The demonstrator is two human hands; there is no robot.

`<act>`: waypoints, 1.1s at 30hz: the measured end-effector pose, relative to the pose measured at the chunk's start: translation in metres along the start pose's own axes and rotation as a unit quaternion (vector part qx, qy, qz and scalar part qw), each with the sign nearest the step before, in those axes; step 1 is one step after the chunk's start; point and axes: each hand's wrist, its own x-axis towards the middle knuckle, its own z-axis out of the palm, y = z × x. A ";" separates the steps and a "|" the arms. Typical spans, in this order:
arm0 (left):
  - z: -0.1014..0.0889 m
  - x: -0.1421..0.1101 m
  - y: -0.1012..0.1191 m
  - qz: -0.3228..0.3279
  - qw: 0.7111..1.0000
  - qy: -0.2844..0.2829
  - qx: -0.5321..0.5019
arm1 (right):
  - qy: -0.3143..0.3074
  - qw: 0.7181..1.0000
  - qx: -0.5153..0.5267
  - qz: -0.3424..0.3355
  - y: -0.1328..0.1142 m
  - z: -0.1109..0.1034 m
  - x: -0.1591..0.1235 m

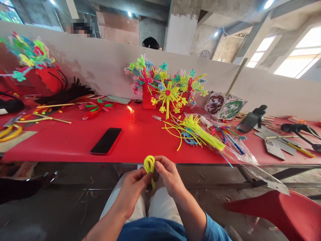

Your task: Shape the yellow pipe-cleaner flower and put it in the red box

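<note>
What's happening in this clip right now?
A person sits at a red table, the left hand and right hand both holding a looped yellow stem over the lap, just off the table's edge. On the table are a lit candle, a dark-screened phone, and a bundle of yellow stems lying partly over blue-handled scissors. Behind them stand colorful fuzzy flowers, their lower parts in or behind red boxes.

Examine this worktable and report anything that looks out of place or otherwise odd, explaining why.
A clear, crumpled plastic wrapper sags over the front edge of the long red table, as if slipping off. A small, lit red candle also seems out of place, burning unshielded near colourful fuzzy-stem flowers.
</note>
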 end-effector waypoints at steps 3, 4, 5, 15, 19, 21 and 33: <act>-0.002 0.002 0.000 -0.012 0.999 -0.021 -0.034 | 0.011 0.999 -0.035 0.015 0.003 0.000 0.000; -0.002 0.002 0.000 -0.012 0.999 -0.023 -0.040 | 0.019 0.999 -0.040 0.018 0.004 0.000 0.000; -0.002 0.002 0.000 -0.010 0.999 -0.023 -0.044 | 0.029 0.999 -0.039 0.018 0.005 0.001 0.001; -0.001 0.000 -0.003 -0.016 0.998 -0.023 -0.051 | 0.023 0.999 -0.041 0.012 0.001 0.009 0.004; 0.000 0.001 -0.007 -0.004 0.998 -0.019 -0.055 | 0.044 0.998 -0.036 0.023 -0.001 0.012 0.007; 0.001 0.002 -0.009 0.005 0.998 -0.012 -0.064 | 0.058 0.998 0.001 0.018 0.000 0.013 0.006; 0.001 0.006 -0.002 0.003 0.991 0.023 -0.132 | 0.041 0.998 0.043 -0.011 0.005 0.009 0.005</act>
